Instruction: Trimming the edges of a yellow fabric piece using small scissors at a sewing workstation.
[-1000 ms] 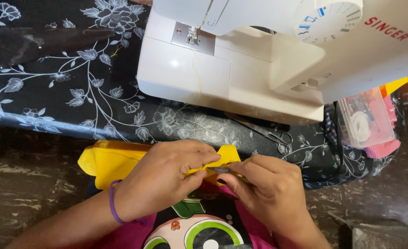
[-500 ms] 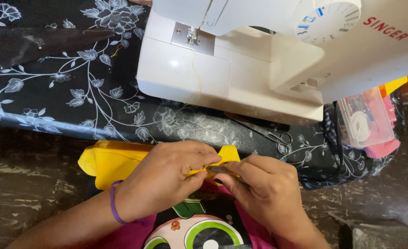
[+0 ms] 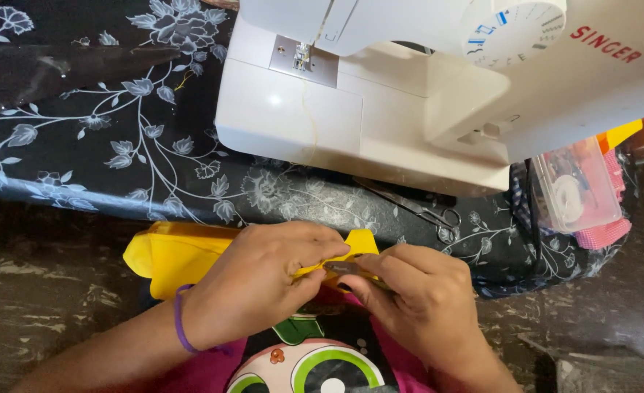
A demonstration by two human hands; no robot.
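Left hand [image 3: 263, 280] clenched on the yellow fabric [image 3: 172, 251], thumb and fingers pinching a folded edge taut at the near rim of the bench [image 3: 81, 156], held low over the lap so the seam sits close under the eyes. Right hand [image 3: 420, 309] closed on a small metal tool [image 3: 344, 268], probably a snipper or seam ripper, tip touching the cloth right beside the left grip, apparently so the pinch steadies the spot being worked. Rest of the cloth bunched to the left of both hands. Beyond the grips, white sewing machine [image 3: 380, 109] on the flowered black cover, scissors [image 3: 416, 207] lying just in front of it within reach, clear plastic box [image 3: 577, 185] off past the right hand.
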